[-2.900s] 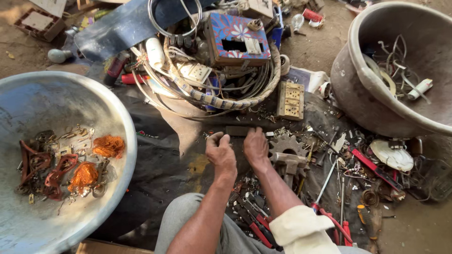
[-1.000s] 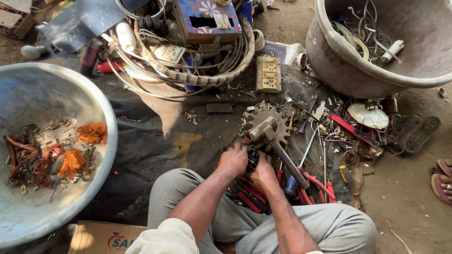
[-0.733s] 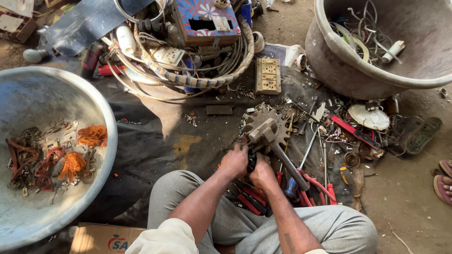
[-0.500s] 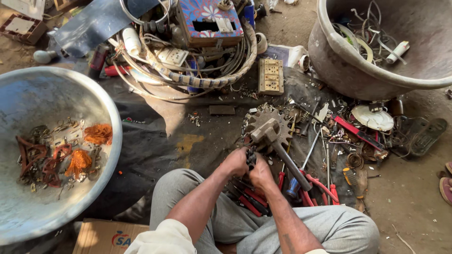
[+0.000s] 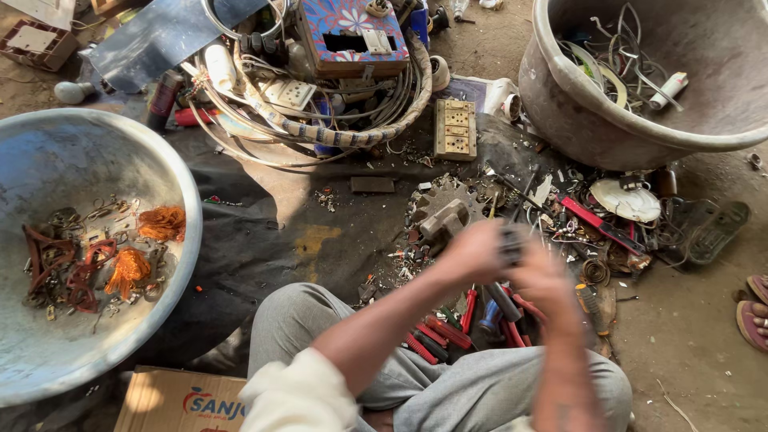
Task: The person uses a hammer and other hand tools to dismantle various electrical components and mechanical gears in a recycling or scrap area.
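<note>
Both my hands are blurred with motion over the scrap pile. My left hand [image 5: 474,253] and my right hand [image 5: 546,277] are closed together on a small dark part [image 5: 510,245] held between them. Just left of my hands a toothed metal wheel with a grey block on it [image 5: 442,211] lies on the dark ground sheet. Red- and blue-handled tools [image 5: 480,316] lie under my wrists, by my grey-trousered knees.
A wide metal bowl [image 5: 172,172] at left holds copper wire and rusty scraps [image 5: 128,270]. A big grey tub [image 5: 576,120] with wires stands top right. Coiled cables [image 5: 336,136], a patterned box [image 5: 344,32], a beige switch plate [image 5: 456,128], a cardboard box [image 5: 184,400] and sandals [image 5: 752,308] surround me.
My hands have shifted right, off the toothed wheel, and lifted slightly with the small dark part between them. They now move fast enough to blur.
</note>
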